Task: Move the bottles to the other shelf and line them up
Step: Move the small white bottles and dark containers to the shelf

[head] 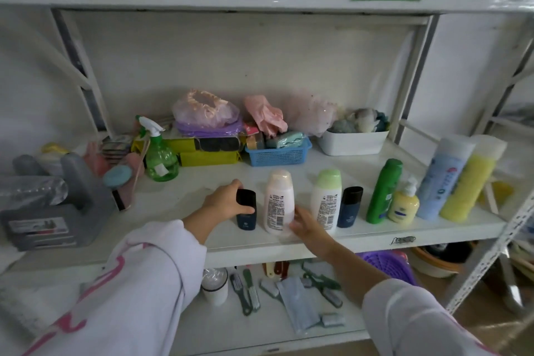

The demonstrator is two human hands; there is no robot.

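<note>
Left hand point(224, 202) grips dark bottle point(246, 209); right hand point(304, 225), fingers loosely spread, touches pink-capped bottle point(279, 202). Crowded row: a nudge could topple neighbours.

The left hand point(224, 202) grips a small dark bottle point(246, 215) on the shelf point(375, 235); at its 3 o'clock, the right hand point(306, 228) touches a pink-capped bottle point(278, 202).

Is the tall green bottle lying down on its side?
No, the tall green bottle stands upright on the shelf, in the row between a small dark bottle and a little yellow pump bottle.
</note>
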